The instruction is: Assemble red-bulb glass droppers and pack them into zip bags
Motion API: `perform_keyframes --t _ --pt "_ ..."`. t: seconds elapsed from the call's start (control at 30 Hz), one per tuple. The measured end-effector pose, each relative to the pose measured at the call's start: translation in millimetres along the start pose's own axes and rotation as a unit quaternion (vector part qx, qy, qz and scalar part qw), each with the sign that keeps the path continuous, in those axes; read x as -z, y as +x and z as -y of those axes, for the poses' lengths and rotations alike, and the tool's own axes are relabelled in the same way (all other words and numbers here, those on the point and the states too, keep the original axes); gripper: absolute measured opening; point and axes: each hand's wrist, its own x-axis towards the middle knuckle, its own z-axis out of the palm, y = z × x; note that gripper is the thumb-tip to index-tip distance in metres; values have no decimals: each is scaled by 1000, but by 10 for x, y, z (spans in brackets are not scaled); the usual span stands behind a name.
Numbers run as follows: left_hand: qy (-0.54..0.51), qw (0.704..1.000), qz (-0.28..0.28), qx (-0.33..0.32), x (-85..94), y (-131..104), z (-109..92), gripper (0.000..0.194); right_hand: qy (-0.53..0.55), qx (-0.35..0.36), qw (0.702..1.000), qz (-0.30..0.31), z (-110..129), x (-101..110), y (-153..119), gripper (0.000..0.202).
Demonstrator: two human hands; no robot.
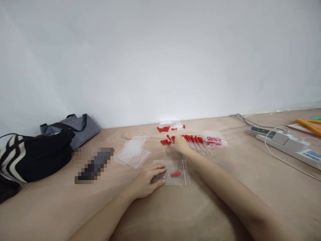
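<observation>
My left hand (150,179) lies with fingers spread on the left part of a clear zip bag (182,164). Inside that bag is a dropper with a red rubber bulb (176,174); its stem runs toward my fingers. Farther back, my right hand (181,145) reaches into a row of red-bulbed droppers (193,139), its fingers closed at a dropper bulb (173,138) and partly hidden. Several droppers (165,142) lie left of that hand, and more lie on its right, thin clear stems pointing toward me.
Behind lie loose red bulbs (163,129) and a clear bag (169,124). Flat zip bags (132,147) are at left, a bag of red bulbs (214,140) at right. A power strip (296,147) with cables, a striped bag (85,130), black cloth (45,157) and a blurred dark object (96,165) flank the table.
</observation>
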Motion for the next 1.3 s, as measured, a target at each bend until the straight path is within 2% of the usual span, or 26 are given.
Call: perform_keyframes --t 0.1,0.2,0.23,0.3,0.4,0.5,0.67,0.83,0.93,1.07,1.3 --pt "-6 1000 -4 -1 2 -1 -3 39 44 22 998 -27 -114 139 -67 16" --pt "-7 1000 -3 -1 -4 4 3 39 116 56 990 -51 -350 289 -263 18" --pt "-7 1000 -3 -2 -9 8 8 39 194 71 975 -77 -445 325 -355 29" --pt "-6 1000 -3 -4 -21 15 19 39 328 84 939 -63 -628 362 -557 60" --pt "-3 1000 -2 -1 -36 24 28 40 439 52 896 -39 -808 329 -814 77" --pt "0 1000 -3 15 -36 24 16 44 503 -16 862 -58 -836 241 -928 69" --pt "7 999 0 41 -12 14 -17 49 585 -120 801 -49 -684 170 -918 31" --pt "-8 1000 -9 24 -7 16 -24 51 628 -148 764 -10 -560 179 -944 15" --pt "-26 999 -11 21 -4 15 -32 54 624 -141 768 10 -550 147 -973 16" --pt "-42 999 -7 29 -4 10 -35 59 589 -101 802 5 -571 95 -995 34" --pt "-61 998 -18 29 -10 12 -33 59 465 -31 877 118 -600 69 -952 34"
